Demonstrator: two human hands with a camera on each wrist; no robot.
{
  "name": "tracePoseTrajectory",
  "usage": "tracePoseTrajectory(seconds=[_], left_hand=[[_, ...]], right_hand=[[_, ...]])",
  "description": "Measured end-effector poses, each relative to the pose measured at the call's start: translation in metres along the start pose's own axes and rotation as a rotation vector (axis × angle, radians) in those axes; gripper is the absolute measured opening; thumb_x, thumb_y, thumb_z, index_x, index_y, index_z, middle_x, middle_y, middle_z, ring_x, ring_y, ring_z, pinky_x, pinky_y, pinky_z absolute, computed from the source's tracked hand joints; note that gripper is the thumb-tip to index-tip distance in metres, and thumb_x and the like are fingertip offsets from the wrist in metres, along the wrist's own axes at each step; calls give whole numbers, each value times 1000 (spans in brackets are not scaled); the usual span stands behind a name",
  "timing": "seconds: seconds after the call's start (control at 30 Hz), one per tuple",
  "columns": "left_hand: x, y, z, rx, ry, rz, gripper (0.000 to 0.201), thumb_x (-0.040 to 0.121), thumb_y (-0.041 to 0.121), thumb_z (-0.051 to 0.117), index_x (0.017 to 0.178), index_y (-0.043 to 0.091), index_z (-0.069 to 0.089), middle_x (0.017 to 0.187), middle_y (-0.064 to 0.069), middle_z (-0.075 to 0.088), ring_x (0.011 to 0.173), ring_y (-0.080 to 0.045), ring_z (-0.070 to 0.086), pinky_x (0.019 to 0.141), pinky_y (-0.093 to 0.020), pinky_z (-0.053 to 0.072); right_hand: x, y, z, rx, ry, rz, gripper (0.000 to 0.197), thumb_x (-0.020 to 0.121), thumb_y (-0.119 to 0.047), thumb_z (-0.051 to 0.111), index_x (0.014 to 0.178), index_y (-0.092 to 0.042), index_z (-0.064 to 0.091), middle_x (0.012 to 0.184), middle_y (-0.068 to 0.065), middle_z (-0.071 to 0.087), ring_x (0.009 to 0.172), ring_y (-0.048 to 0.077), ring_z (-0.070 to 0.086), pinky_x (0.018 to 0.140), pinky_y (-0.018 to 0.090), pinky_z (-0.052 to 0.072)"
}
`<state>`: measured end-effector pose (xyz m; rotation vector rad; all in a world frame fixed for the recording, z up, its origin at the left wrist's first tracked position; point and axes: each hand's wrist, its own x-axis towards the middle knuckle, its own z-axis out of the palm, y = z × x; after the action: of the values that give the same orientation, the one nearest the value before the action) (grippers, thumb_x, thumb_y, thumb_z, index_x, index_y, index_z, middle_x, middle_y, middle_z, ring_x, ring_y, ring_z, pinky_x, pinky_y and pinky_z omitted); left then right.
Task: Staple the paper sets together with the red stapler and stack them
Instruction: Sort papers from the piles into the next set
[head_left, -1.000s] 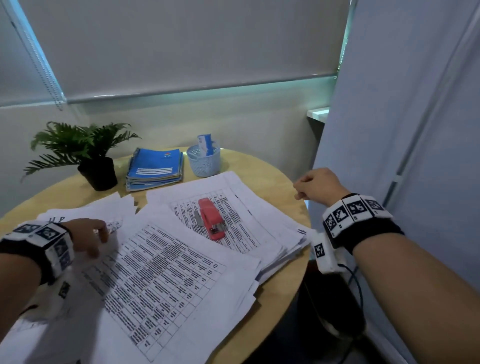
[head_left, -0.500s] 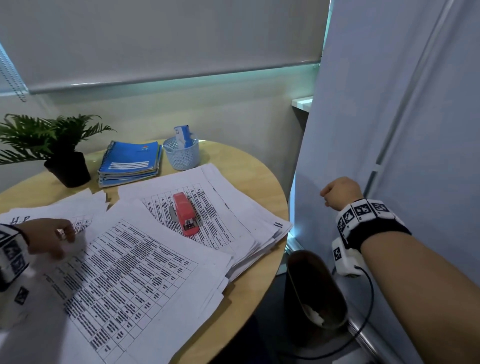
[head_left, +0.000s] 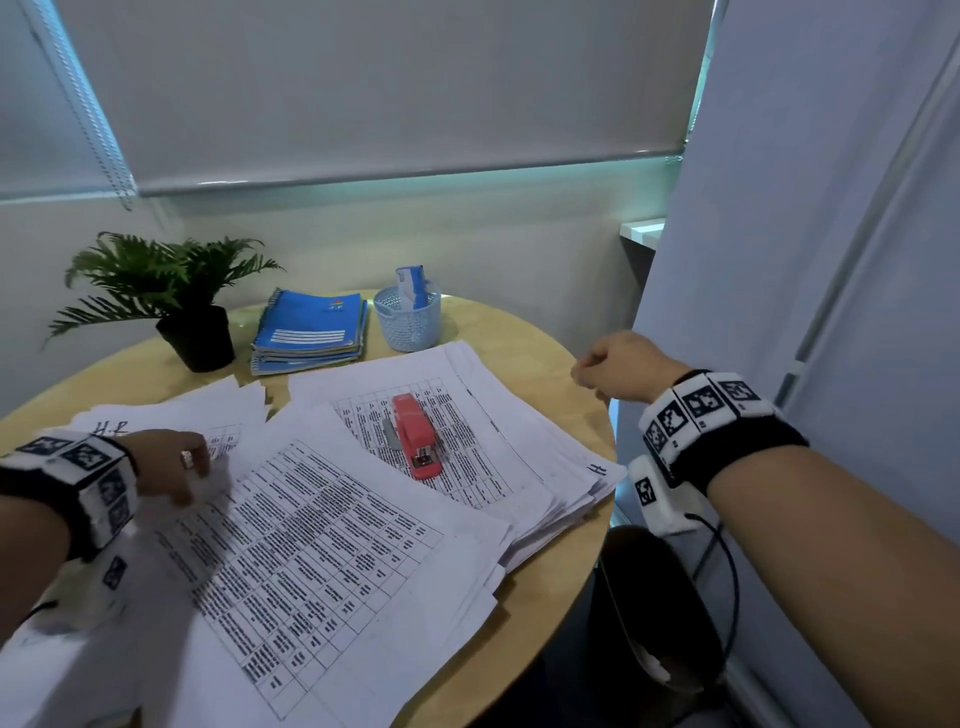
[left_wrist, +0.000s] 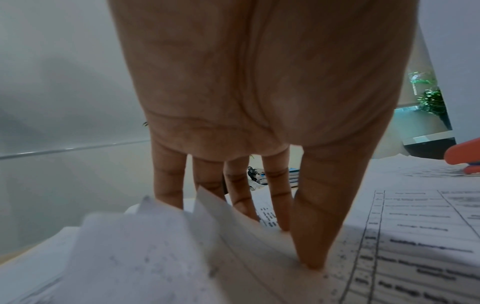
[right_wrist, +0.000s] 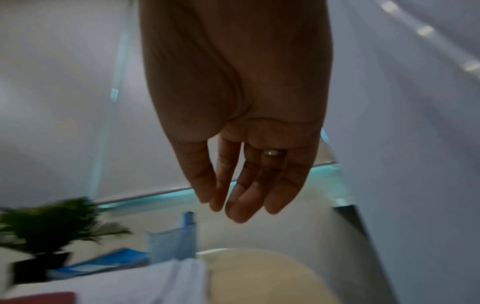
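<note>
The red stapler (head_left: 415, 436) lies flat on top of a fanned stack of printed papers (head_left: 519, 431) at the right of the round table. A nearer set of printed sheets (head_left: 322, 561) overlaps that stack. My left hand (head_left: 200, 470) rests on the near set's left edge. In the left wrist view its fingers (left_wrist: 275, 197) are straight, the thumb tip presses on the top sheet (left_wrist: 415, 236), and loose corners stand up in front of the fingers. My right hand (head_left: 618, 366) hovers over the table's right rim, fingers (right_wrist: 246, 205) relaxed and empty.
At the back of the wooden table (head_left: 545, 353) stand a potted plant (head_left: 192, 312), a pile of blue notebooks (head_left: 311, 327) and a blue mesh cup (head_left: 408, 317). More loose sheets (head_left: 171, 410) lie at the left. A white partition (head_left: 831, 260) rises close on the right, with a dark bin (head_left: 660, 608) below.
My right hand, which had swung out past the table's edge toward the partition, is back over the right rim. The left hand stays on the papers. The stapler has not moved.
</note>
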<state>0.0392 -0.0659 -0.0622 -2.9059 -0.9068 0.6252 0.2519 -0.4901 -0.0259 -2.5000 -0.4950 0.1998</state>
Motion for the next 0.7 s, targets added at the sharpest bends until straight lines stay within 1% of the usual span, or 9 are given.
tracePoseTrajectory(seconds=[0.13,0.27,0.37,0.4,0.47,0.57,0.6,0.63,0.7], left_hand=[[-6,6,-1,-4,-15,15,43,81,25,68,120,22,51,123,-2,52,100,-15,48,77,-17,37],[-10,7,1,-7,26,106,48,79,25,69,124,24,49,130,-3,49,118,-19,48,92,-22,39],[-13,10,1,-11,51,185,49,79,21,67,125,27,49,130,-7,46,119,-22,47,96,-26,41],[-15,10,1,-10,46,209,50,79,21,67,125,29,50,130,-7,45,120,-23,47,97,-28,41],[-18,11,2,-5,31,252,50,80,22,66,126,34,51,129,-8,44,120,-23,46,100,-31,41],[-22,11,5,-5,42,312,53,83,27,62,133,38,46,132,-7,39,124,-23,43,105,-31,36],[-24,11,5,-20,40,321,52,86,29,59,134,39,45,134,-7,37,126,-23,41,107,-32,34],[-25,12,6,-41,37,320,49,88,30,56,135,40,44,135,-6,36,128,-24,39,109,-33,32],[-27,12,6,-50,41,334,47,89,30,54,134,41,45,138,-5,35,129,-25,39,109,-35,31]], right_hand=[[3,-69,22,-10,-160,-121,18,89,-22,62,100,-9,69,94,6,70,81,19,69,71,29,52],[2,-123,60,-233,-340,-149,33,90,-34,62,107,-7,63,101,7,68,92,23,70,84,35,54],[2,-142,90,-440,-394,-161,36,84,-47,63,94,-13,63,100,7,69,93,25,67,88,39,53],[1,-148,99,-497,-399,-174,36,83,-51,62,88,-15,61,101,7,68,92,24,65,90,39,52],[-1,-154,114,-624,-388,-204,38,86,-51,58,95,-14,61,102,5,66,92,23,61,91,38,49],[-1,-159,131,-773,-342,-279,32,90,-42,52,104,-14,57,88,4,61,84,25,62,78,38,52],[0,-161,133,-797,-333,-282,29,92,-40,48,105,-15,54,89,4,59,85,27,62,76,37,51],[-1,-163,133,-795,-320,-270,28,96,-38,43,109,-15,52,97,6,59,90,28,61,78,37,50],[-2,-172,129,-712,-279,-248,33,102,-35,32,120,-11,47,117,12,55,104,30,59,91,40,47]])
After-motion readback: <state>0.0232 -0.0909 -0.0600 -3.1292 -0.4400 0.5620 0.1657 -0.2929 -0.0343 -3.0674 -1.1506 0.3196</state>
